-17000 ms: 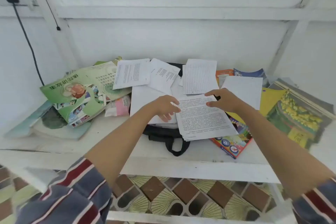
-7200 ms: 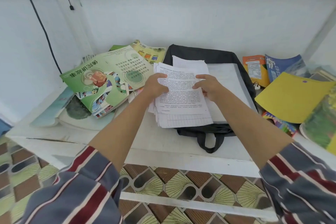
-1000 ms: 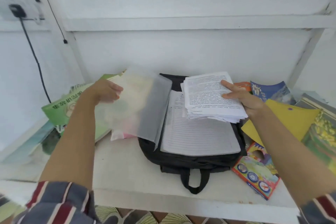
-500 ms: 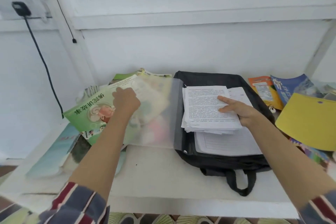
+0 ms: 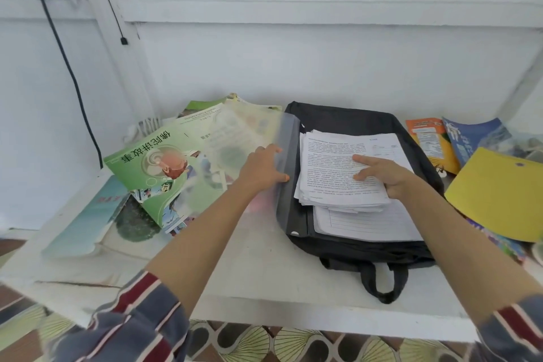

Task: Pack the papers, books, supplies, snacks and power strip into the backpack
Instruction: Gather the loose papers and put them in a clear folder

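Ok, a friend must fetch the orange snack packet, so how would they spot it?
Start at the black backpack lying flat on the white table. Off its far right corner, near the wall, lies the orange snack packet. It is the only orange packet, between the backpack and a blue item, behind the yellow folder.

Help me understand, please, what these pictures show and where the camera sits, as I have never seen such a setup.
There is no machine here: a person wears one wide-angle camera on the head, which looks down at their own bare hands. The left hand rests on the clear folder cover, which is spread open over the green picture book. The right hand presses a stack of printed papers onto lined sheets inside that folder, which lies on the black backpack. Also on the white table, at the right, are a yellow folder and an orange snack packet.
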Demonstrator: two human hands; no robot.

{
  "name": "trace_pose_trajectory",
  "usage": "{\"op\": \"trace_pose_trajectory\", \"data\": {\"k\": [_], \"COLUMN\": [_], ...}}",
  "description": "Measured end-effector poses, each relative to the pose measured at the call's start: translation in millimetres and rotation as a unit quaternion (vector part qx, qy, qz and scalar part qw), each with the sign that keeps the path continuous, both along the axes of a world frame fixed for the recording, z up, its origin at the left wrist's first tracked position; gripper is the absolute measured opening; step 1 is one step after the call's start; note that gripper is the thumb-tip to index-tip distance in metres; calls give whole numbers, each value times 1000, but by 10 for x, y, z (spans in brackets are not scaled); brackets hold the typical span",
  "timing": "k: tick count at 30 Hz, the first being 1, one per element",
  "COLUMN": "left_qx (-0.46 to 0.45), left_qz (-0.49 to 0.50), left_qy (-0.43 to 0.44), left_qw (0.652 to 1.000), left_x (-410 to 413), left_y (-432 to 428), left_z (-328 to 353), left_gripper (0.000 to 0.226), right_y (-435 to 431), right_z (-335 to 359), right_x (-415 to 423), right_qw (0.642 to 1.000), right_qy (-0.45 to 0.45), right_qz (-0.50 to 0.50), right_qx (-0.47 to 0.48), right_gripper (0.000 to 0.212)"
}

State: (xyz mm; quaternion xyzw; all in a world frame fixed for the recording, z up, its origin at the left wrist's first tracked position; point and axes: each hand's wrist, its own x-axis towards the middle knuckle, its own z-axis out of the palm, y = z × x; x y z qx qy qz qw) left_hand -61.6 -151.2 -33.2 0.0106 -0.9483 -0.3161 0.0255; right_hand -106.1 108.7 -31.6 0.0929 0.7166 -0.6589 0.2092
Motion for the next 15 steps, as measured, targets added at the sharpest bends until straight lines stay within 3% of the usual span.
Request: {"op": "trace_pose_trajectory", "data": {"k": [7, 15], "left_qx": [70, 10], "left_qz": [8, -18], "left_qy": [29, 22], "left_qw": [997, 1000], "left_x": [110, 140], "left_y": [25, 50], "left_z": [-13, 36], "left_gripper": [60, 34], "right_y": [-2, 28], "right_z": [-12, -21], "right_x": [29, 32], "right_qw": [999, 998], "right_qy": [-7, -13], "right_qz": [-4, -2], "right_qx": [-32, -55], "right_gripper": [59, 59]}}
